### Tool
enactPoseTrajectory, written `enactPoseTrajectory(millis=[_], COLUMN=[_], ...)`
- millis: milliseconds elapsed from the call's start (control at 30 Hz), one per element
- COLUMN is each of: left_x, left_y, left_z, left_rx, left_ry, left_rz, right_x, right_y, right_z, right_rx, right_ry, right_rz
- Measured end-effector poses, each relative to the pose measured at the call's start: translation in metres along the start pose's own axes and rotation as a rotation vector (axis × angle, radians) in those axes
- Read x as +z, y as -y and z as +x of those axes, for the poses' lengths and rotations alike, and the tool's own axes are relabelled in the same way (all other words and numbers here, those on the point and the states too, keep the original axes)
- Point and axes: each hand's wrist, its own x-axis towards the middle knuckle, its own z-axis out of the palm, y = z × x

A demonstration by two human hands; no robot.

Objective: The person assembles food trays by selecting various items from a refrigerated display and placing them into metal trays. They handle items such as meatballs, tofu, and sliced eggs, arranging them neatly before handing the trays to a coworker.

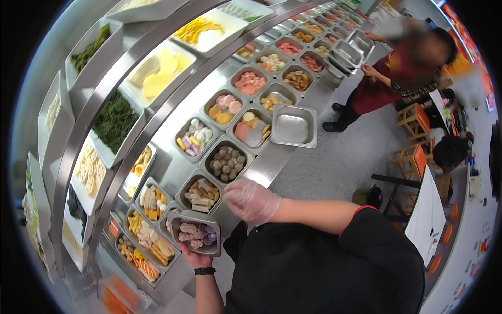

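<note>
My left hand (pixel 196 258), bare with a black band at the wrist, grips the near edge of a square metal pan (pixel 218 238). Inside lie pinkish-brown balls (pixel 189 236) and purple balls (pixel 207 235). The pan is held over the counter's near edge, partly covering the pans behind it. A clear plastic glove covers my right hand (pixel 253 201), whose fingers are curled closed; whatever may be in them is hidden. It is beside a pan of pale sticks and brown pieces (pixel 201 194) and just below a pan of dark meatballs (pixel 228 163).
Rows of filled metal pans line the counter (pixel 269 166). An unfilled pan (pixel 294 125) overhangs its edge. Steel-railed shelves with white trays (pixel 119 152) of greens and noodles rise at left. A co-worker (pixel 389 73) handles metal pans further along. Stools (pixel 415 118) and a white table (pixel 426 214) stand right.
</note>
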Motion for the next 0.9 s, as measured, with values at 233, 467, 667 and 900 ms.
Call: enactPoseTrajectory(millis=[233,467,667,900], left_x=[-0.024,-0.056,-0.058,-0.058], left_y=[-0.012,-0.028,-0.025,-0.025], left_z=[-0.044,-0.094,-0.095,-0.094], left_rx=[0.114,0.178,0.177,0.162], left_ry=[-0.242,-0.393,-0.527,-0.506], left_rz=[-0.054,-0.216,-0.093,-0.011], right_x=[0.016,0.070,0.139,0.237], right_y=[-0.037,-0.082,-0.074,-0.073], right_z=[0.000,0.020,0.036,0.064], right_rx=[0.037,0.247,0.269,0.337], right_ry=[0.048,0.187,0.438,0.719], right_rz=[-0.024,-0.151,-0.178,-0.500])
